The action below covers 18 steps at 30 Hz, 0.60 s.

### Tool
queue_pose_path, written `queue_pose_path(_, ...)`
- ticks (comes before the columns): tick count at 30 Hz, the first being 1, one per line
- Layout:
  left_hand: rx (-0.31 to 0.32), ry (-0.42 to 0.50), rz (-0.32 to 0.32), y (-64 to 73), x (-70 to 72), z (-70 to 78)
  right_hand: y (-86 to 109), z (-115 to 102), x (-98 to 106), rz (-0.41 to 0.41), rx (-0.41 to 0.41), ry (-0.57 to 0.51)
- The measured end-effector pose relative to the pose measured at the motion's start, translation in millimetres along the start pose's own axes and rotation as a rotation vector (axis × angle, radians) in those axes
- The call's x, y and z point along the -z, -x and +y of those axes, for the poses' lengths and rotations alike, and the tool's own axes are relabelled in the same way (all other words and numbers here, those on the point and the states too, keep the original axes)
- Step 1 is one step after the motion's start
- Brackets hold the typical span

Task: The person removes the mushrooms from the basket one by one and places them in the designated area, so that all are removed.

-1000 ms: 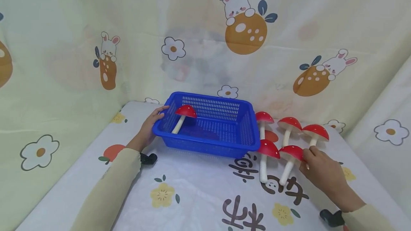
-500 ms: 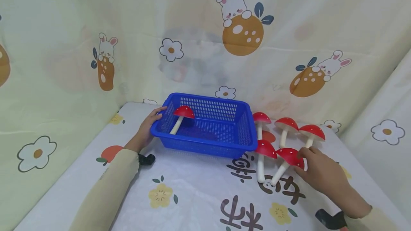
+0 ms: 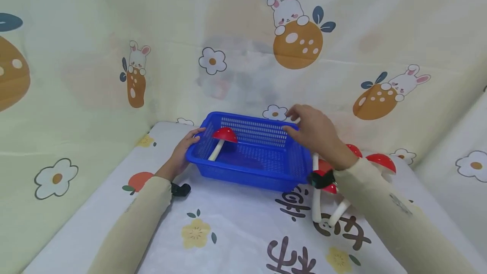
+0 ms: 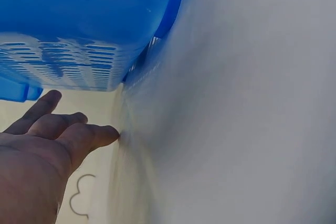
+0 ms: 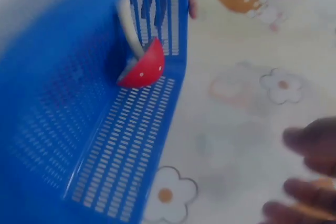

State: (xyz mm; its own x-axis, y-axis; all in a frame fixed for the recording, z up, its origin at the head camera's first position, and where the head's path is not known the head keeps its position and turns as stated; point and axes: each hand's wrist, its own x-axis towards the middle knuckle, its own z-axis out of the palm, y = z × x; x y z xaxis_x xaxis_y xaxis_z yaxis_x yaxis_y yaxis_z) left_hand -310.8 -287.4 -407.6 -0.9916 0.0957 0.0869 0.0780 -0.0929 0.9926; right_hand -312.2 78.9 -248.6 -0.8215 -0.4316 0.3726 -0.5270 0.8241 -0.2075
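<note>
A blue perforated plastic basket point(image 3: 243, 172) stands on the table. Inside its left end lies a toy mushroom point(image 3: 225, 135) with a red white-dotted cap and pale stem, seen also in the right wrist view. My left hand point(image 3: 180, 152) touches the basket's left side, fingers extended along it. Over the basket's back right corner is my right hand point(image 3: 316, 132), fingers loosely bent and holding nothing. Right of the basket are several more toy mushrooms, including a back right one point(image 3: 381, 162) and a front one point(image 3: 316, 206), partly hidden by my right arm.
The table wears a white printed cloth point(image 3: 228, 240) with flowers and dark lettering. A pale curtain point(image 3: 243, 33) with rabbit prints rises close behind the basket. Another curtain part point(image 3: 466, 181) borders the right side.
My right hand has left the front right mushroom and moved left and back, over the basket's corner. That mushroom had tilted under its fingers. The left hand has stayed at the basket.
</note>
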Motion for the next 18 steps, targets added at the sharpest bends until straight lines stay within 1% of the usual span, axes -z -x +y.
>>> queue_pose_path(2,0.000,-0.015,0.001,-2.2,-0.6,1.4,-30.5,-4.0,-8.8,0.029,0.048,-0.041)
queue_pose_path(4,0.001,-0.027,0.008,-3.9,0.1,2.7,-58.3,-6.5,-22.2,0.062,0.119,-0.079)
queue_pose_path(6,0.002,-0.032,0.023,-4.7,1.6,3.9,-81.8,-9.1,-39.0,0.092,0.191,-0.106)
queue_pose_path(8,0.005,-0.034,0.036,-4.2,2.3,4.4,-100.1,-10.8,-59.1,0.113,0.270,-0.095)
queue_pose_path(12,0.009,-0.031,0.037,-2.6,0.6,2.6,-119.7,-15.5,-96.9,0.125,0.418,-0.018)
queue_pose_path(14,0.009,-0.024,0.033,-2.0,-0.3,0.6,-124.2,-17.7,-114.5,0.100,0.470,0.020)
queue_pose_path(16,0.008,-0.022,0.031,-1.7,-0.2,-1.2,-126.5,-20.7,-129.5,0.045,0.483,0.027)
queue_pose_path(18,0.010,-0.023,0.037,-1.3,1.3,-2.5,-127.5,-25.3,-141.4,-0.034,0.454,0.011)
